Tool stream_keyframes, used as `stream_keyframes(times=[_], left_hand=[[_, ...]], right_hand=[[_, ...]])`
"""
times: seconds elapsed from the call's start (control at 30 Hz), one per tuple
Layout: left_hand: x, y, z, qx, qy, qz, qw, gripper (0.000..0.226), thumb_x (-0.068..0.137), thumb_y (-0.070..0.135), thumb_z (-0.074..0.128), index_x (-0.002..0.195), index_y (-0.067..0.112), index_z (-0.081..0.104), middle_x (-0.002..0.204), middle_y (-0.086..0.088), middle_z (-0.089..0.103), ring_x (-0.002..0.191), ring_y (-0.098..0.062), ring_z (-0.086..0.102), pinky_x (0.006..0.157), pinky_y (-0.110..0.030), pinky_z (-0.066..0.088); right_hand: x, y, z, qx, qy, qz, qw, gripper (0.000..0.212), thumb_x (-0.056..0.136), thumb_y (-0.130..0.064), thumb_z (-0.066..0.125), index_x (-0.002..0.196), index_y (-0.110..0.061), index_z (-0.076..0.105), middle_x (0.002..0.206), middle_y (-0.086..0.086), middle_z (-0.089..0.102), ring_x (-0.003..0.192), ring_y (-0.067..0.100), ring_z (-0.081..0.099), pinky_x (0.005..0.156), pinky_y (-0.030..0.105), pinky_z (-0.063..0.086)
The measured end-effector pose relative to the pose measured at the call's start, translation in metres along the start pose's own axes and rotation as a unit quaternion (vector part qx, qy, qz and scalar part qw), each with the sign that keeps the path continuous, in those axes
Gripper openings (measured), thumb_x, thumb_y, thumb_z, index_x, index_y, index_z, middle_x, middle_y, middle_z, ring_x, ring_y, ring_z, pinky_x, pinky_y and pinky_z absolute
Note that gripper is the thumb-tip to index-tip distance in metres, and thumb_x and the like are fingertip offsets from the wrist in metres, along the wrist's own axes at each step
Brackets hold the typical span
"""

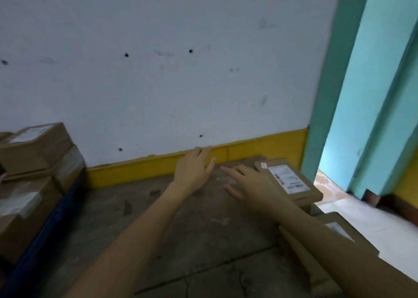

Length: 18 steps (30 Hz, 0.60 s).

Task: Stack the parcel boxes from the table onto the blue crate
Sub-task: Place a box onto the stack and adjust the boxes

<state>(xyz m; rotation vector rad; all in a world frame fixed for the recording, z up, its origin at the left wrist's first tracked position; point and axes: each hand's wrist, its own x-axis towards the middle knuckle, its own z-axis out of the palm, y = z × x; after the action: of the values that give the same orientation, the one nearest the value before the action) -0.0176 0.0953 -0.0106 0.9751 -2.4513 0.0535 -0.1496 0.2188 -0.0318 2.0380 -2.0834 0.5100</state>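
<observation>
Both grips spread, holding nothing. Flat labelled parcel box (291,181) lies on worktop (181,229) just right of right grip (247,184), long axis running away toward the wall. Left grip (194,168) farther off. Blue crate (45,232) well left of both.

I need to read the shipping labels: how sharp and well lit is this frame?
Head view: soft throughout; left hand and right hand blurred; the label on the flat parcel is unreadable; light dim and even on the table, brighter on the floor past the teal door frame.
</observation>
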Motion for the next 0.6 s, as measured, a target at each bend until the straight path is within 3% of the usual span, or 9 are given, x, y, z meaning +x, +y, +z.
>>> stream_keyframes(times=[0.1,0.17,0.4,0.6], left_hand=[[0.005,0.025,0.019,-0.037,0.005,0.017,0.999,0.046,0.099,0.038,0.037,0.141,0.021,0.040,0.136,-0.006,0.051,0.120,-0.025,0.051,0.089,-0.036,0.045],[0.004,0.041,0.035,-0.053,-0.012,0.002,0.999,0.046,0.099,0.038,0.037,0.141,0.021,0.039,0.136,-0.005,0.051,0.121,-0.025,0.050,0.090,-0.036,0.045],[0.014,0.090,0.090,-0.051,-0.096,-0.013,0.994,0.047,0.099,0.043,0.031,0.144,0.029,0.031,0.136,-0.007,0.045,0.120,-0.028,0.048,0.093,-0.042,0.045],[0.043,0.128,0.135,-0.067,-0.162,-0.068,0.982,0.047,0.099,0.044,0.028,0.144,0.034,0.026,0.144,-0.011,0.036,0.126,-0.031,0.044,0.100,-0.048,0.042]], right_hand=[[-0.021,0.021,-0.002,0.008,0.005,0.018,1.000,0.061,0.090,-0.056,0.029,0.142,-0.026,0.039,0.126,0.004,0.056,0.108,0.021,0.055,0.081,0.028,0.041],[-0.033,0.036,-0.001,0.031,0.015,0.037,0.999,0.052,0.095,-0.047,0.042,0.142,-0.026,0.039,0.125,0.004,0.054,0.108,0.020,0.053,0.079,0.025,0.037],[-0.061,0.111,0.000,0.046,-0.017,0.116,0.992,0.051,0.096,-0.041,0.044,0.144,-0.029,0.034,0.148,0.002,0.037,0.127,0.020,0.045,0.098,0.030,0.041],[-0.062,0.199,0.011,0.104,-0.052,0.201,0.973,0.055,0.094,-0.044,0.047,0.145,-0.030,0.032,0.154,0.006,0.022,0.134,0.027,0.036,0.104,0.039,0.038]])
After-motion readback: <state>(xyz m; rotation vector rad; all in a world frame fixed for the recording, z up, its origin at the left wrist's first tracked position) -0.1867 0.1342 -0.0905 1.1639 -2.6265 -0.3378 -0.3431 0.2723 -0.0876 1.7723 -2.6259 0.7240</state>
